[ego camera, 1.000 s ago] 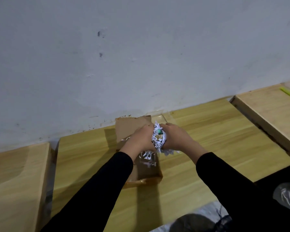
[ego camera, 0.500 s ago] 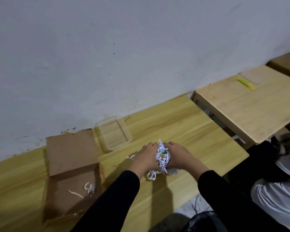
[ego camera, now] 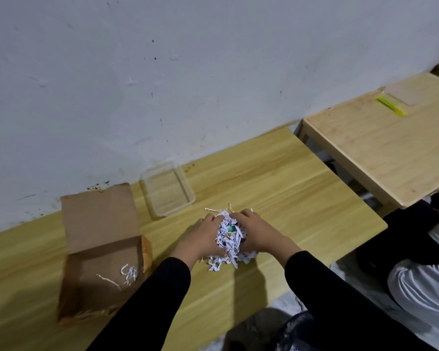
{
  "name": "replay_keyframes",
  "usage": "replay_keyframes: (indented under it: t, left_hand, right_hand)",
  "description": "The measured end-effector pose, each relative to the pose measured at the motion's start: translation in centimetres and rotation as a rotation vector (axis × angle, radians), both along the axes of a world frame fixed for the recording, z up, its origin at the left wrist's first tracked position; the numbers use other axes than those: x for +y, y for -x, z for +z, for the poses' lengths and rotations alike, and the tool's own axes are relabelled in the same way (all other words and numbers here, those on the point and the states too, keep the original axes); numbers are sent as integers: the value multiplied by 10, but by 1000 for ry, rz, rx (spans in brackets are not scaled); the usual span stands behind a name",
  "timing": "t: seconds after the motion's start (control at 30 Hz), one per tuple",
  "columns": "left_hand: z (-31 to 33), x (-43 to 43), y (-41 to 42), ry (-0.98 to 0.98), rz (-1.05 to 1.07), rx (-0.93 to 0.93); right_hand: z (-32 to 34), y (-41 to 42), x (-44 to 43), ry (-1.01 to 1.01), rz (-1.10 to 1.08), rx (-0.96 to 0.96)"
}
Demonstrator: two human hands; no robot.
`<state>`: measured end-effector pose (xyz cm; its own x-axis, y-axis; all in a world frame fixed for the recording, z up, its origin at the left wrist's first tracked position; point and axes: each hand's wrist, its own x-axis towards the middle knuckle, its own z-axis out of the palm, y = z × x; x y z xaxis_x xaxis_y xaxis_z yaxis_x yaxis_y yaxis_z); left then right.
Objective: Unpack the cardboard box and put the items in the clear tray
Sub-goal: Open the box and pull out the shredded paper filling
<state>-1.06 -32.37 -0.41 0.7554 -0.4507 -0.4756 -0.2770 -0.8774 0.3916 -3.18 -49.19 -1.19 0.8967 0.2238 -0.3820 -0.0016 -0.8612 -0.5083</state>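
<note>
both hands, left hand (ego camera: 202,238) and right hand (ego camera: 257,233), cup a shredded paper bundle (ego camera: 228,243) in a clenched grip on the bench (ego camera: 276,188), likely keeping loose filler together; something teal peeks through. the clear tray (ego camera: 185,184) sits empty nearby, beside the cardboard box (ego camera: 99,272), nearly emptied.

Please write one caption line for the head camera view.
Both hands cup shredded paper beside the open cardboard box and empty clear tray.

no readable text, label, brand or number on any surface in view.
</note>
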Motion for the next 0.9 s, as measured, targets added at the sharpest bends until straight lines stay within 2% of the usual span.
replay_keyframes:
  t: [0.4, 0.7, 0.9]
  left_hand:
    - [33, -1, 5, 58, 7, -46]
    - [60, 13, 11, 107, 23, -191]
    - [74, 68, 16, 192, 234, -318]
  right_hand:
    - [46, 9, -6, -30, -49, -56]
    - [73, 12, 6, -36, -44, -182]
    - [85, 2, 56, -94, 29, -259]
